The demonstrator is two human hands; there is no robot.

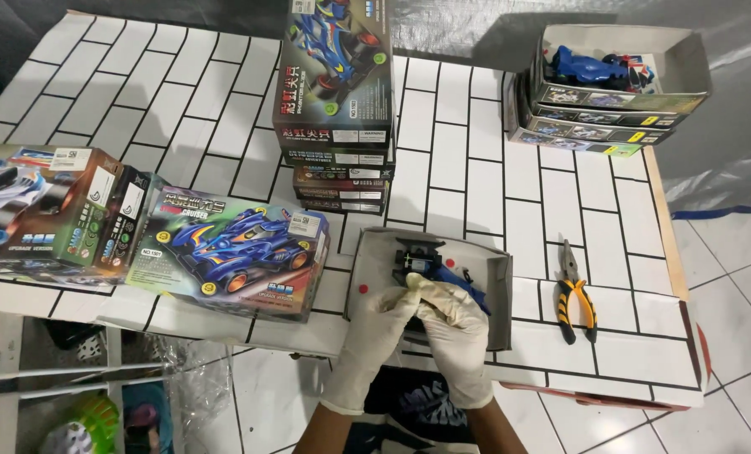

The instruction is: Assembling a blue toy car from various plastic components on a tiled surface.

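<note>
Gloved hands (pixel 426 315) near table edge (pixel 476 374).

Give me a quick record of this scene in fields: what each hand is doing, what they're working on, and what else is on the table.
Left hand: gloved left hand, fingers on the toy car chassis
Right hand: gloved right hand, gripping the same chassis from the right
Chassis: blue and black, held over an open grey box tray
Tool: yellow-handled pliers, lying right of the tray, untouched
Boxes left: two toy car boxes lying flat
Boxes rear: stacked boxes in the middle; open box with a blue car top right
Surface: white brick-pattern table
</note>
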